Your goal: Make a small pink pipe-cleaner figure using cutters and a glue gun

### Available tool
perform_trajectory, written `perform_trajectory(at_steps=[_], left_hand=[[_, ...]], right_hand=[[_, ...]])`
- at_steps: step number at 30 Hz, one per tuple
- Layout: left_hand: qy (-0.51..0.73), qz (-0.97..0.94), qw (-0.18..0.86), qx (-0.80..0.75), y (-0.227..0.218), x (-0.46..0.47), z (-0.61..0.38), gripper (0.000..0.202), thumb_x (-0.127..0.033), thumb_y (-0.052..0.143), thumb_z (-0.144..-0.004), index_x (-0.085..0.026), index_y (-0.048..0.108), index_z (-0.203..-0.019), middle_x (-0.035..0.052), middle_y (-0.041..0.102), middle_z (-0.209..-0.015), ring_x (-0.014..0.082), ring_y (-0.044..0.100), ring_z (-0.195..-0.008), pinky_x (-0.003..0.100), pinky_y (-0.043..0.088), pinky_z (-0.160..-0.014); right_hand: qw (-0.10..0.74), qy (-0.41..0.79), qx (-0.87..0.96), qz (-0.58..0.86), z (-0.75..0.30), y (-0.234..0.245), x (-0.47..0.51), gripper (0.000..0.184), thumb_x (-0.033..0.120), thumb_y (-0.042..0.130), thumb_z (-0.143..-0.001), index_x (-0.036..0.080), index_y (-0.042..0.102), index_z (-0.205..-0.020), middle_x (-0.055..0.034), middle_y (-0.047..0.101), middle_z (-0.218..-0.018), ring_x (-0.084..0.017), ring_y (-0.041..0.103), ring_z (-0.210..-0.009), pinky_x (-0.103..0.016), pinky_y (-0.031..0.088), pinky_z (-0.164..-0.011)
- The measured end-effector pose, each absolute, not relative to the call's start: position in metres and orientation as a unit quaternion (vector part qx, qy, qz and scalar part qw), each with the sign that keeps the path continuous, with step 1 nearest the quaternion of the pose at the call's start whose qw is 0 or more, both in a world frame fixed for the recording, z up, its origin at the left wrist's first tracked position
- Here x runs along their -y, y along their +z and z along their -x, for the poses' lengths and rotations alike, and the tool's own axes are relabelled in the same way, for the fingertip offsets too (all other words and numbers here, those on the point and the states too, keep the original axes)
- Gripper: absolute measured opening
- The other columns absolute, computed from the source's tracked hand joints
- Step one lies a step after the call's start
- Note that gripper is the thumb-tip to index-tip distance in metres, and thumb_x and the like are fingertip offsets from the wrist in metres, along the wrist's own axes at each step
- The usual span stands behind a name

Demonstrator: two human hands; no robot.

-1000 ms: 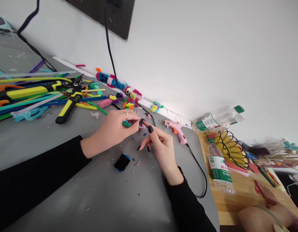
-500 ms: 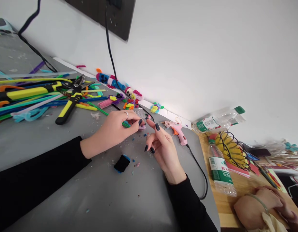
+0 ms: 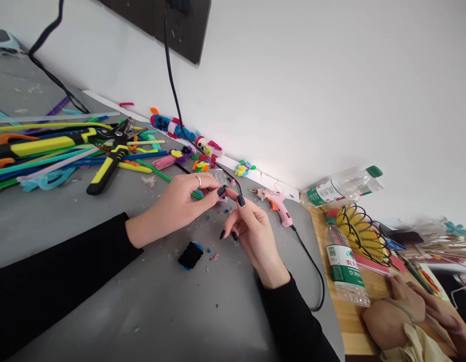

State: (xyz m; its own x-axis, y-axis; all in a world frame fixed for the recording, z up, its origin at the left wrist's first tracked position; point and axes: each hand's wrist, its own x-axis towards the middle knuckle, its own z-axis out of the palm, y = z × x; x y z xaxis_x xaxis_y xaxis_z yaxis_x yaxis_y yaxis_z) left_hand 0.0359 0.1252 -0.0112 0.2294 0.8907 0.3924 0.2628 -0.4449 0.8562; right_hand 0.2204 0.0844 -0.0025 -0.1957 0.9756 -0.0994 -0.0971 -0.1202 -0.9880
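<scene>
My left hand (image 3: 191, 197), with a ring and dark nails, is closed in a pinch above the grey table. What lies between its thumb and finger is too small or hidden to name. My right hand (image 3: 253, 229) has its index fingertip against the left fingertips. Its thumb stands apart, the other fingers are loosely curled, and nothing shows in it. Below the hands lies a small black fuzzy block with blue edges (image 3: 191, 255). A pink glue gun (image 3: 280, 206) rests just right of my right hand. Bits of lilac and green fuzzy material show partly behind my left hand.
Yellow-handled wire strippers (image 3: 110, 163) lie on many coloured pipe cleaners (image 3: 70, 161) at left. Small pipe-cleaner figures (image 3: 172, 125) line the wall. Right of the grey table (image 3: 203, 322) are plastic bottles (image 3: 346, 266), a yellow wire-rimmed basket (image 3: 359, 231) and another person's hands (image 3: 406, 301).
My right hand has moved slightly left, and its index fingertip now meets the left fingertips. My left hand has barely moved. The other person's hands have shifted.
</scene>
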Motion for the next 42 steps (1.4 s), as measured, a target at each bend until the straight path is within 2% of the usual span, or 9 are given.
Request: perform_trajectory(at_steps=[11, 17, 20, 23, 26, 29, 32, 36, 42], left_hand=[[0.456, -0.720, 0.325, -0.409, -0.008, -0.126, -0.035, 0.026, -0.035, 0.053, -0.091, -0.020, 0.074, -0.086, 0.0057, 0.079, -0.092, 0.0210, 0.072, -0.085, 0.029, 0.058, -0.077], [0.432, -0.725, 0.298, -0.446, -0.008, -0.128, -0.033, 0.023, -0.035, 0.051, -0.091, -0.021, 0.068, -0.082, 0.0028, 0.076, -0.084, 0.0195, 0.068, -0.077, 0.029, 0.050, -0.068], [0.416, -0.717, 0.271, -0.488, -0.007, -0.132, -0.027, 0.026, -0.035, 0.048, -0.092, -0.023, 0.056, -0.071, -0.0013, 0.059, -0.062, 0.0173, 0.055, -0.059, 0.031, 0.040, -0.058], [0.407, -0.722, 0.235, -0.508, -0.007, -0.136, -0.021, 0.037, -0.034, 0.043, -0.096, -0.025, 0.041, -0.060, -0.0022, 0.045, -0.054, 0.0162, 0.043, -0.052, 0.033, 0.032, -0.054], [0.400, -0.745, 0.197, -0.496, -0.009, -0.138, -0.019, 0.037, -0.033, 0.046, -0.096, -0.024, 0.045, -0.060, -0.0002, 0.054, -0.059, 0.0173, 0.049, -0.058, 0.033, 0.037, -0.057], [0.406, -0.772, 0.183, -0.454, -0.014, -0.139, -0.021, 0.022, -0.032, 0.053, -0.095, -0.023, 0.064, -0.079, 0.0038, 0.072, -0.084, 0.0220, 0.065, -0.081, 0.032, 0.050, -0.072], [0.403, -0.802, 0.169, -0.408, -0.022, -0.139, -0.023, 0.023, -0.033, 0.052, -0.098, -0.022, 0.072, -0.092, 0.0060, 0.075, -0.096, 0.0253, 0.067, -0.099, 0.036, 0.054, -0.088], [0.395, -0.826, 0.162, -0.368, -0.031, -0.141, -0.024, 0.027, -0.031, 0.051, -0.101, -0.022, 0.075, -0.095, 0.0070, 0.075, -0.098, 0.0249, 0.065, -0.100, 0.037, 0.055, -0.091], [0.383, -0.832, 0.148, -0.374, -0.039, -0.144, -0.024, 0.026, -0.027, 0.052, -0.100, -0.023, 0.077, -0.094, 0.0067, 0.075, -0.100, 0.0250, 0.064, -0.101, 0.037, 0.055, -0.091]], right_hand=[[0.445, 0.640, 0.448, 0.439, -0.221, 0.002, -0.083, 0.051, 0.054, 0.062, -0.096, 0.017, 0.074, -0.129, 0.0013, 0.064, -0.054, -0.013, 0.046, -0.050, -0.028, 0.033, -0.053], [0.464, 0.635, 0.432, 0.442, -0.222, 0.002, -0.085, 0.042, 0.053, 0.067, -0.092, 0.020, 0.075, -0.117, 0.0030, 0.061, -0.057, -0.011, 0.043, -0.050, -0.027, 0.032, -0.052], [0.515, 0.567, 0.436, 0.473, -0.225, -0.002, -0.088, 0.029, 0.047, 0.080, -0.082, 0.022, 0.074, -0.096, 0.0028, 0.062, -0.067, -0.010, 0.045, -0.054, -0.026, 0.035, -0.053], [0.558, 0.435, 0.499, 0.501, -0.228, -0.006, -0.090, 0.026, 0.039, 0.082, -0.081, 0.023, 0.062, -0.076, 0.0014, 0.063, -0.073, -0.012, 0.051, -0.062, -0.028, 0.041, -0.058], [0.529, 0.267, 0.622, 0.513, -0.230, -0.008, -0.089, 0.030, 0.031, 0.069, -0.094, 0.023, 0.054, -0.069, -0.0021, 0.065, -0.080, -0.016, 0.058, -0.075, -0.032, 0.047, -0.070], [0.441, 0.105, 0.739, 0.497, -0.231, -0.009, -0.088, 0.021, 0.021, 0.054, -0.101, 0.023, 0.067, -0.085, -0.0071, 0.069, -0.096, -0.022, 0.062, -0.093, -0.040, 0.051, -0.084], [0.357, 0.004, 0.801, 0.480, -0.231, -0.012, -0.087, 0.026, 0.013, 0.050, -0.101, 0.021, 0.073, -0.111, -0.0119, 0.069, -0.113, -0.026, 0.059, -0.106, -0.045, 0.052, -0.092], [0.292, -0.048, 0.828, 0.477, -0.232, -0.014, -0.088, 0.031, 0.011, 0.048, -0.102, 0.019, 0.074, -0.117, -0.0155, 0.067, -0.125, -0.029, 0.054, -0.112, -0.051, 0.053, -0.096], [0.227, -0.053, 0.837, 0.496, -0.232, -0.017, -0.089, 0.039, 0.011, 0.045, -0.102, 0.021, 0.072, -0.128, -0.0163, 0.062, -0.139, -0.033, 0.050, -0.122, -0.058, 0.052, -0.103]])
